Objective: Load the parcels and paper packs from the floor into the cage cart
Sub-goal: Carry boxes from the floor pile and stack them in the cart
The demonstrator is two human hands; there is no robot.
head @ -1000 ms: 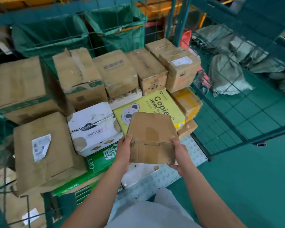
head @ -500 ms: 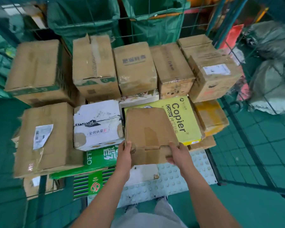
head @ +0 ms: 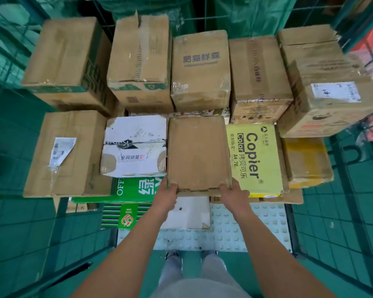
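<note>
Head view: "Copier" paper pack (head: 253, 160) beside hand-held brown parcel (head: 198, 153).

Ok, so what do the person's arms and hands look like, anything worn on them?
Both forearms are bare: no sleeves show. The left hand and right hand have no gloves, and no watch, ring or band shows on either wrist.

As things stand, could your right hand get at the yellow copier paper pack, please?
Probably yes: the right hand is beside the copier paper pack, whose near right part lies bare. But its grip is on the brown box, which overlaps the pack's left edge, so it must let go first.
</note>
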